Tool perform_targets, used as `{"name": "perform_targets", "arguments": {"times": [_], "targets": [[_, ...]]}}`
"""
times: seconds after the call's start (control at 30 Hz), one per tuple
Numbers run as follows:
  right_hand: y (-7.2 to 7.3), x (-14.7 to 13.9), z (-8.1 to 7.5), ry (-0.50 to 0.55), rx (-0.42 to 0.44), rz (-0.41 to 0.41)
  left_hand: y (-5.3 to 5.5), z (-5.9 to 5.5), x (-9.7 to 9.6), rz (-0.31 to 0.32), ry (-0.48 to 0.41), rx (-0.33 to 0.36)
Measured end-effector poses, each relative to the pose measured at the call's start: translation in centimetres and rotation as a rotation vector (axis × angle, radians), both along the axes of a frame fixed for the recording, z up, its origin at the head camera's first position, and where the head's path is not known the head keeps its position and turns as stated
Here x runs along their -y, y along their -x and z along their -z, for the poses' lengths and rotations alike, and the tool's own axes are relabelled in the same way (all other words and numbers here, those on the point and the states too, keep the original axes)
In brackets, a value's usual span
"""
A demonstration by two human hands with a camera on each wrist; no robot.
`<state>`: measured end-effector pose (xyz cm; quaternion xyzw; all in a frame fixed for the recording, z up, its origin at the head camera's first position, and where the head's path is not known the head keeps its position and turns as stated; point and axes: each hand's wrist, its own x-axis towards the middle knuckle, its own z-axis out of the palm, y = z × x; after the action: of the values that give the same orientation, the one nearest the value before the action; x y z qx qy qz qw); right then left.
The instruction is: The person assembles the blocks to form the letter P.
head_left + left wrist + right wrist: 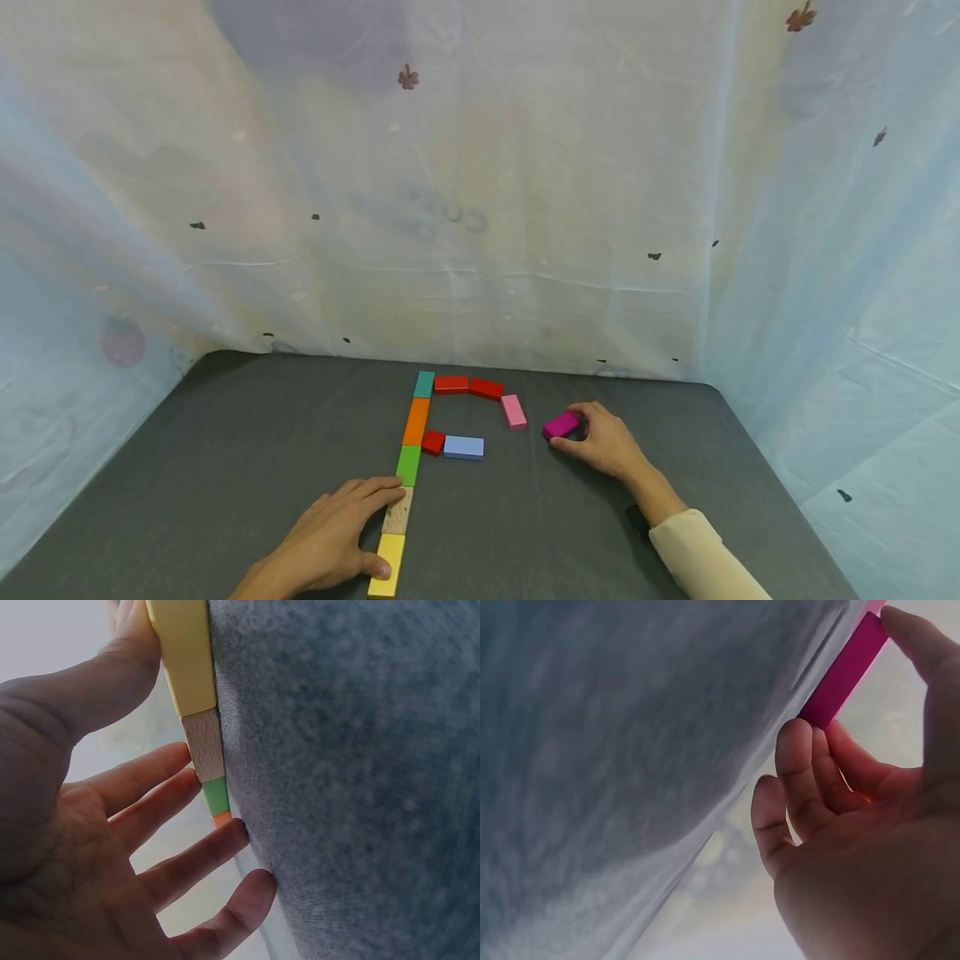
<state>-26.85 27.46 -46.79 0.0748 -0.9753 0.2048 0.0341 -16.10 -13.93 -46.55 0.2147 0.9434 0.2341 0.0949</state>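
Observation:
My right hand (611, 446) pinches a magenta block (560, 425) between thumb and fingers, just above or on the grey cloth; the right wrist view shows the same block (847, 671) held at its two ends. My left hand (326, 533) lies along a straight row of blocks. Its thumb touches the yellow block (386, 567), and its fingers, spread and fairly straight, reach the plain wooden block (397, 511). Beyond these the row runs on through a green block (408, 465), an orange block (416, 422) and a teal block (423, 384).
Two red blocks (452, 385) lead right from the teal end to a tilted pink block (513, 412). A small red block (432, 442) and a light blue block (463, 447) lie end to end beside the row. A pale patterned curtain (480, 208) hangs behind the table.

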Motion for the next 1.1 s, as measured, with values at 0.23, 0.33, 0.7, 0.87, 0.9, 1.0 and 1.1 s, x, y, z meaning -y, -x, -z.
{"name": "perform_targets", "arguments": {"times": [0.23, 0.33, 0.7, 0.87, 0.9, 1.0, 1.1], "targets": [[-0.5, 1.6, 0.0, 0.013, -0.002, 0.007, 0.0, 0.0, 0.0, -0.004, 0.003, 0.008], [-0.6, 2.1, 0.1, 0.023, -0.007, 0.005, 0.0, 0.0, 0.1, -0.004, 0.002, 0.007], [-0.9, 3.8, 0.2, 0.014, -0.003, 0.018, -0.1, -0.1, 0.0, -0.010, 0.009, 0.001], [-1.1, 4.2, 0.0, 0.017, -0.012, 0.017, -0.1, 0.0, 0.0, -0.012, 0.012, 0.001], [-1.1, 4.3, 0.0, 0.014, -0.014, 0.014, -0.1, 0.0, 0.0, -0.012, 0.012, 0.001], [-1.2, 4.5, 0.0, 0.003, -0.024, 0.007, -0.1, 0.0, 0.1, -0.007, 0.010, -0.004], [-1.3, 4.8, 0.0, -0.011, -0.031, 0.005, 0.0, 0.1, 0.1, 0.000, 0.006, -0.010]]}}
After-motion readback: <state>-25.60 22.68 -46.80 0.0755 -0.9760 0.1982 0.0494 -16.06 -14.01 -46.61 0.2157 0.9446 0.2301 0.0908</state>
